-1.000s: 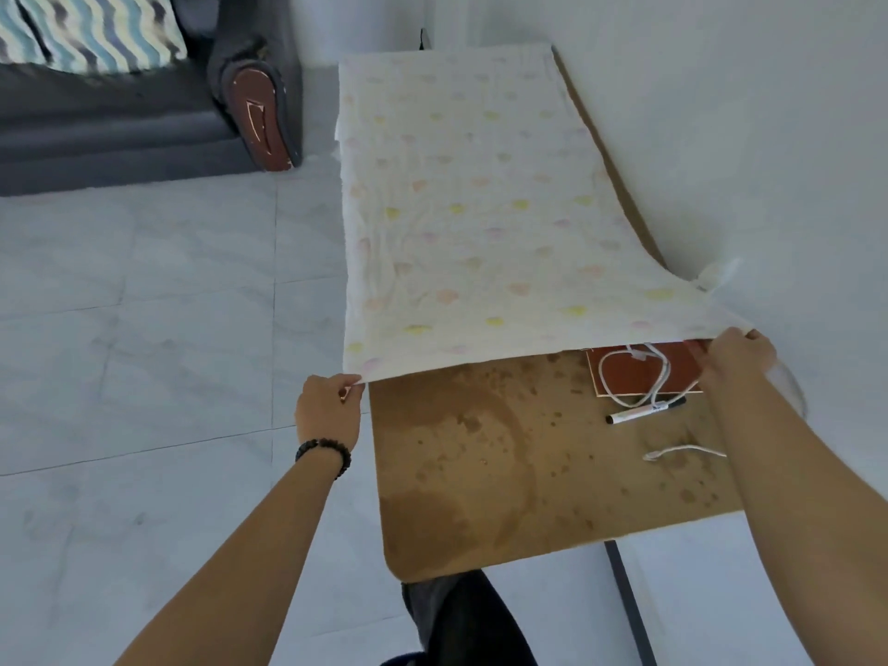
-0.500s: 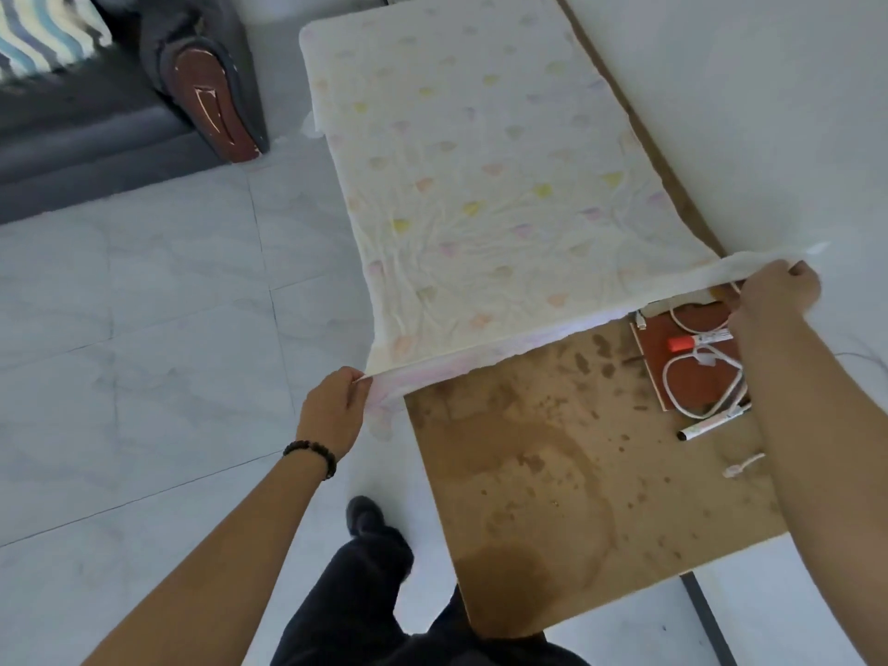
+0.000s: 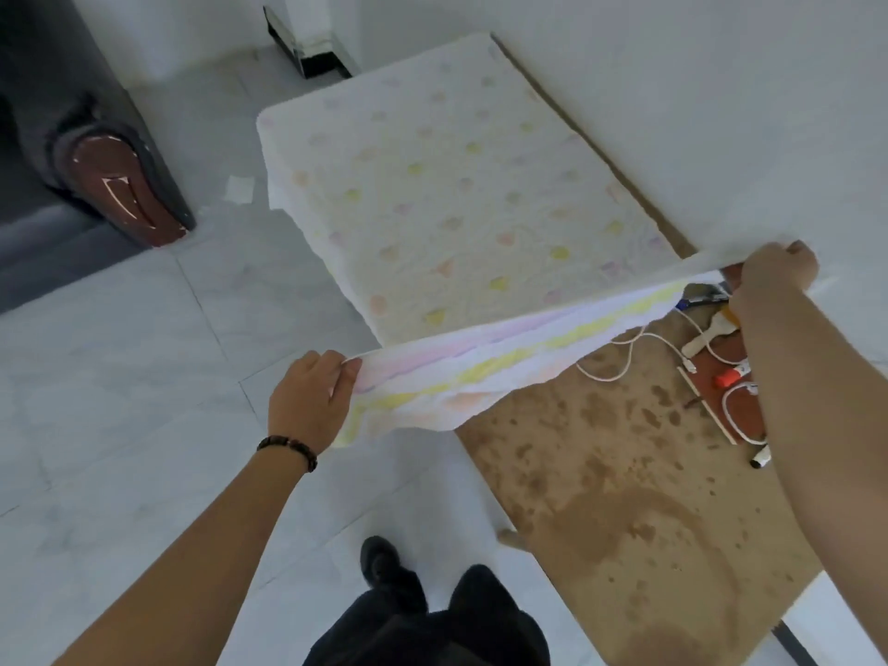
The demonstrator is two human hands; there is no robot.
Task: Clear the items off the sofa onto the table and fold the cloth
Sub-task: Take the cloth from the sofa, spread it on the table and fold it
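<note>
White cloth (image 3: 456, 209) with pastel spots is lying spread over the far half of the brown, stained worktop (image 3: 600, 497), its near edge hanging lifted clear of the surface. The left grip (image 3: 307, 401), with a beaded bracelet (image 3: 288, 448) at the wrist, is pinching the near-left corner. The right grip (image 3: 769, 281) is clasping the near-right corner beside the wall. A white cable (image 3: 608, 379), a red marker (image 3: 726, 378) and a reddish-brown book (image 3: 745, 411) are lying on the worktop's right side. A dark sofa arm (image 3: 115, 185) is showing at far left.
</note>
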